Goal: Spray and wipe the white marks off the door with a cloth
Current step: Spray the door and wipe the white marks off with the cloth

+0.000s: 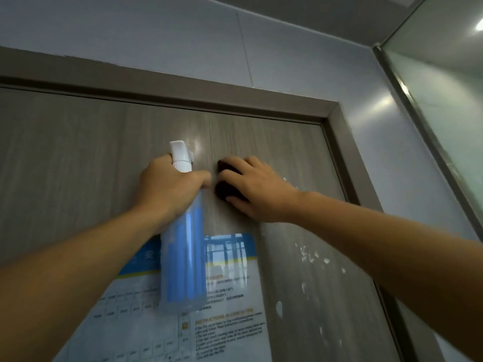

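I see my left hand (170,184) wrapped round the neck of the spray bottle (184,257); light, slick plastic, best held there. My right hand (257,189) presses the soft dark cloth (226,190) flat against the door (78,152) near its top right corner, fingers spread; white marks (311,254) remain below.

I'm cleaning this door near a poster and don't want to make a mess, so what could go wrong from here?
1. The spray bottle in the left hand hangs over the poster; drips or overspray could wet it.
2. The right hand presses the dark cloth high on the door, while most white marks sit lower right and may get missed.
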### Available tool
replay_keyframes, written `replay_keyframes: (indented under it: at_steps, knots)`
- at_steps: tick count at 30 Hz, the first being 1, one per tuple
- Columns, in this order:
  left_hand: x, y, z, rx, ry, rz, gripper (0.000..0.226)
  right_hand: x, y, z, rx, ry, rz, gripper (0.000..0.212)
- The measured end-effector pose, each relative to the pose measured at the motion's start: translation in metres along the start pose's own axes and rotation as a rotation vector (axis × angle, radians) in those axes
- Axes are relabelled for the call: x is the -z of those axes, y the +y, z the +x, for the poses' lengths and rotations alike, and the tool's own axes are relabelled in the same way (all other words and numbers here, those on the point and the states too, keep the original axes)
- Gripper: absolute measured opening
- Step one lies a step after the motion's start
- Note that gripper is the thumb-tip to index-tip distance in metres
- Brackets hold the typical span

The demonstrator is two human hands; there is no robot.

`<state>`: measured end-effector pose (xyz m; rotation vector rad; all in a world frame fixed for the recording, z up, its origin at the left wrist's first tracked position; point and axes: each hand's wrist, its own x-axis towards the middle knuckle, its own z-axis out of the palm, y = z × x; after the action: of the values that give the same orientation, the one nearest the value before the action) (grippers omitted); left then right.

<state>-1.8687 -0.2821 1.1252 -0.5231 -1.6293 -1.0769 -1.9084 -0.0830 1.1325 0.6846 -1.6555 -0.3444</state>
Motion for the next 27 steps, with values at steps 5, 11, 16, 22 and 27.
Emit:
replay_keyframes:
  at_steps: [5, 11, 16, 22, 27]
  knots:
    - [-0.012, 0.019, -0.01, 0.013, -0.033, 0.039, 0.03, 0.035, 0.055, -0.04, -0.104, 0.02, 0.005, 0.044]
    - [-0.058, 0.047, -0.044, -0.001, -0.257, -0.018, 0.04, 0.057, 0.11, -0.084, -0.39, 0.124, 0.017, 0.043]
    - [-0.09, 0.054, -0.062, -0.026, -0.288, -0.014, 0.033, 0.06, 0.129, -0.104, -0.473, 0.069, 0.0, 0.042]
    - [-0.099, 0.056, -0.063, 0.013, -0.269, -0.082, 0.041, 0.05, 0.128, -0.114, -0.491, 0.017, 0.041, 0.041]
    - [-0.103, 0.052, -0.065, 0.038, -0.298, -0.133, 0.039, 0.035, 0.125, -0.121, -0.487, -0.046, 0.058, 0.044]
